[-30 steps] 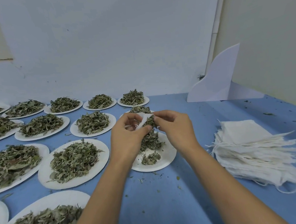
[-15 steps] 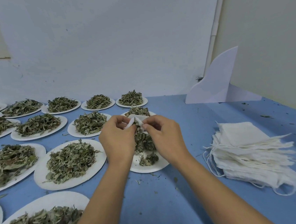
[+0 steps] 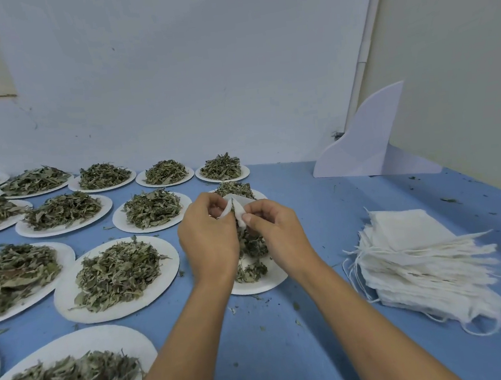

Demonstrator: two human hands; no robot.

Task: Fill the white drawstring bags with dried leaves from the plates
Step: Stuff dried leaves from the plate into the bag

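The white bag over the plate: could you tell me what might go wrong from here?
The left hand and right hand only pinch the white bag by its edges, so leaves could spill past the plate onto the blue table, already littered with crumbs. The right forearm might also nudge the stack of empty bags nearby.

Leaf plates left on table; bag stack right

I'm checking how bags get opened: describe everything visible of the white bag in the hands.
The white bag is small, of thin, soft-looking fabric, crumpled, its folds seemingly spread apart. The left hand and right hand each pinch one side, holding it above a plate of leaves. No drawstring shows.
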